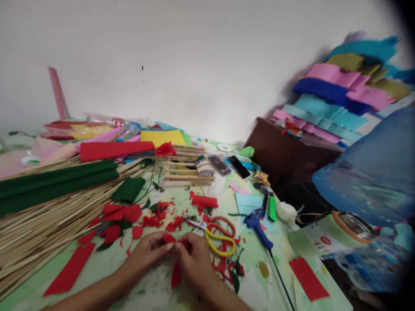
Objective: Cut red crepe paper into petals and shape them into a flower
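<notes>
Near the front middle of the table, my left hand (154, 249) and my right hand (196, 257) meet, thumbs and fingertips pinched on a small piece of red crepe paper (169, 238). A red petal-shaped paper piece (177, 275) hangs or lies just below, between the hands; I cannot tell if it is joined to the held one. Just beyond my right hand lie scissors (220, 242) with one yellow and one red handle. Cut red petals (112, 233) and scraps are scattered to the left. A blue hot glue gun (258, 226) rests to the right.
Thin bamboo sticks (48, 233) cover the left side, with a dark green crepe roll (58, 181) on top. A wooden stick rack (184, 166) and a phone (239, 166) sit farther back. At right are a green-labelled jar (324, 237) and a red strip (309, 278).
</notes>
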Tool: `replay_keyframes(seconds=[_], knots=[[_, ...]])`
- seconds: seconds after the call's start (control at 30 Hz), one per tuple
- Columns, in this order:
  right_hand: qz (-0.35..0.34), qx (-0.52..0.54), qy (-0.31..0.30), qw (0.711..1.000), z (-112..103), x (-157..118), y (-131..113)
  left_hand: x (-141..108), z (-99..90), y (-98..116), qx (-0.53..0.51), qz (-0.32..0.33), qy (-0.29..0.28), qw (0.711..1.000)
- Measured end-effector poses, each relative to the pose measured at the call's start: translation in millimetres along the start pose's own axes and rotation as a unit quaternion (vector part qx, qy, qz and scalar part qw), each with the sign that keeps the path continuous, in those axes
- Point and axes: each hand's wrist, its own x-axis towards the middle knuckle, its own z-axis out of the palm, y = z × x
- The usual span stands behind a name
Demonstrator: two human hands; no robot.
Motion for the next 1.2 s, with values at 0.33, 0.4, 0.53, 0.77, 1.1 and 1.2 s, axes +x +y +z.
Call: replay_keyframes(seconds=[0.33,0.4,0.53,0.77,1.1,1.2], knots=[[0.002,0.088,-0.038,0.995,-1.4,2.0,5.7,-2.9,4.7,9.7,-0.082,-0.051,0.004,0.995],[0.004,0.102,-0.044,0.994,-2.1,1.9,4.5,-2.2,4.4,7.9,-0.081,-0.051,0.010,0.995],[0.009,0.094,-0.044,0.995,-2.5,2.0,4.3,-1.9,3.2,6.3,-0.077,-0.054,0.015,0.995],[0.002,0.080,-0.028,0.996,-1.1,1.7,7.3,-2.8,3.1,5.5,-0.084,-0.056,0.013,0.995],[0.007,0.061,-0.020,0.998,0.0,2.4,7.7,-2.7,2.3,7.0,-0.070,-0.050,-0.008,0.996],[0.002,0.044,-0.020,0.999,-0.5,2.5,6.7,-3.4,2.4,7.9,-0.068,-0.042,-0.013,0.997]])
